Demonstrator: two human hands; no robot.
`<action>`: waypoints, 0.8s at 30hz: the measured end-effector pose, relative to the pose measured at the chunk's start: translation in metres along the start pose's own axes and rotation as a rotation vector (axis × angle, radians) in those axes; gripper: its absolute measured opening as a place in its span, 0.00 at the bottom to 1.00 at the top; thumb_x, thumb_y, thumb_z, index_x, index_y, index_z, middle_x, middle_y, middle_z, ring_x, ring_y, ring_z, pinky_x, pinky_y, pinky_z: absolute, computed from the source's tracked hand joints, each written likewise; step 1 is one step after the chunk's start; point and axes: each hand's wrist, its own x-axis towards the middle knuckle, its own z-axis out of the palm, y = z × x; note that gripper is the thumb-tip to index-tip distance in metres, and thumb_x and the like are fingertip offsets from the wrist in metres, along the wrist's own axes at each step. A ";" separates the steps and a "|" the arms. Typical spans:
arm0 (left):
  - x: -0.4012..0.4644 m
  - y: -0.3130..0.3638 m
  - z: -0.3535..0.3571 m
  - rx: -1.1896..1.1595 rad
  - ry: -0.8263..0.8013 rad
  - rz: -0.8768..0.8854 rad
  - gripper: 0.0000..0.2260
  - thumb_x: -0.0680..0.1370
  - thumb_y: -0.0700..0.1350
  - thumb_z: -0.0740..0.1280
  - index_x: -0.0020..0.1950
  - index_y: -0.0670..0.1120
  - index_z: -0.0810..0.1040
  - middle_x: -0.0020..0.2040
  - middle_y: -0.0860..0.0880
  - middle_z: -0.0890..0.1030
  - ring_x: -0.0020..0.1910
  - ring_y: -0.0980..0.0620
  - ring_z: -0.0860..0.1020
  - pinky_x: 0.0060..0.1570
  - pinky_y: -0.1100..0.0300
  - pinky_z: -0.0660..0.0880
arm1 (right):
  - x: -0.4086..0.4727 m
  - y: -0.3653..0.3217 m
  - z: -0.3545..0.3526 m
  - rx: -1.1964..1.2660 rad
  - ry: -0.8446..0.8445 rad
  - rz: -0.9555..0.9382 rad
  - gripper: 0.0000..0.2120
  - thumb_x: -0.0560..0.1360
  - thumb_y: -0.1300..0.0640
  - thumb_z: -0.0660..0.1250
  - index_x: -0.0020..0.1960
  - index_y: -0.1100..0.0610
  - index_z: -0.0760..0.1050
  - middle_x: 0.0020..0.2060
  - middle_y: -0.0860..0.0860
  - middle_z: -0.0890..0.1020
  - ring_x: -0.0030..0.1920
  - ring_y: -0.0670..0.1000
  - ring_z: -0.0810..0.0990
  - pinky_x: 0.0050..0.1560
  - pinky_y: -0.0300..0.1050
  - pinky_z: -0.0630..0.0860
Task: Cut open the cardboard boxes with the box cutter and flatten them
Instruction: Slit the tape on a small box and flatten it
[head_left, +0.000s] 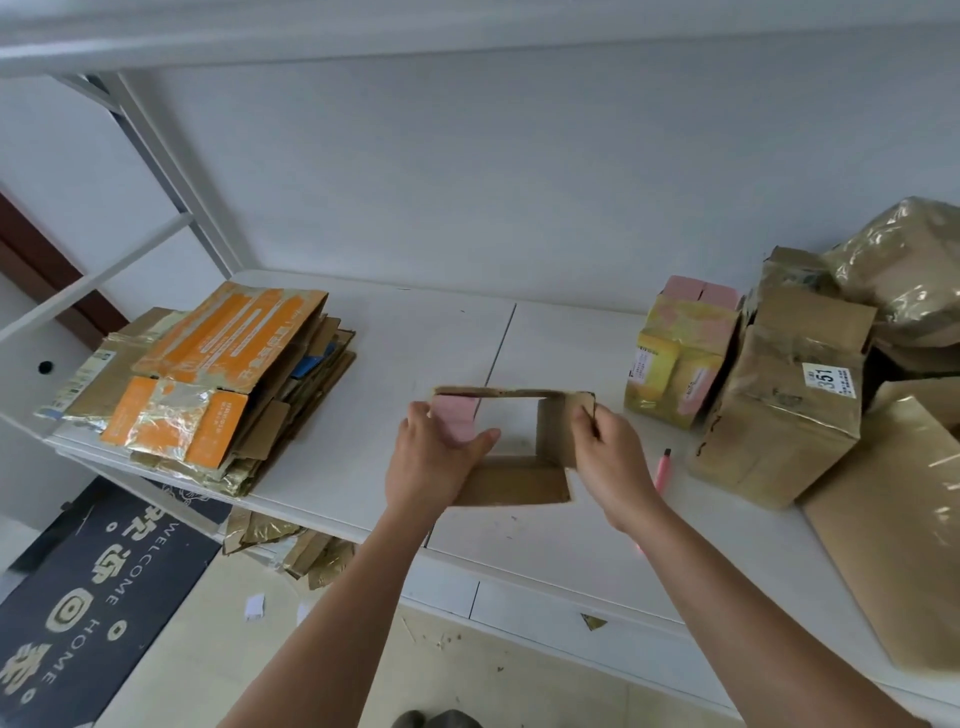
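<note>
Small cardboard box (511, 441), both ends already open, held just above tabletop (426, 338) at centre, likely being squeezed flat. Left hand (436, 457) grips pink-sided wall at 9 o'clock, thumb inside, fingers outside. Right hand (605, 452) pinches brown wall at 3 o'clock. Both forearms reach forward from 6 o'clock, wrists roughly level. Pink box cutter (664, 470) lies idle on tabletop just right of right hand. Flattened stack (218, 384) at 9 o'clock; uncut boxes (779, 405) piled at 3 o'clock.
</note>
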 end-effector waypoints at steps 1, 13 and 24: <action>0.002 -0.001 0.001 0.016 0.040 -0.012 0.32 0.70 0.63 0.73 0.63 0.47 0.65 0.54 0.51 0.72 0.51 0.49 0.72 0.45 0.54 0.70 | -0.001 0.001 0.001 -0.002 -0.021 -0.025 0.18 0.83 0.56 0.57 0.34 0.53 0.62 0.27 0.47 0.63 0.28 0.46 0.63 0.30 0.40 0.58; 0.011 -0.099 -0.012 -1.016 -0.395 -0.571 0.20 0.78 0.26 0.49 0.65 0.30 0.73 0.35 0.42 0.79 0.34 0.50 0.77 0.46 0.57 0.79 | -0.011 0.047 0.003 -0.390 -0.653 -0.298 0.23 0.82 0.64 0.59 0.72 0.44 0.70 0.74 0.39 0.66 0.72 0.45 0.69 0.71 0.43 0.67; 0.027 -0.093 0.019 -0.145 -0.118 -0.178 0.16 0.80 0.40 0.63 0.68 0.42 0.76 0.65 0.45 0.75 0.55 0.46 0.79 0.53 0.52 0.80 | -0.006 0.052 0.065 -0.866 -0.648 -0.281 0.20 0.82 0.48 0.55 0.71 0.54 0.67 0.71 0.54 0.63 0.72 0.57 0.62 0.67 0.54 0.69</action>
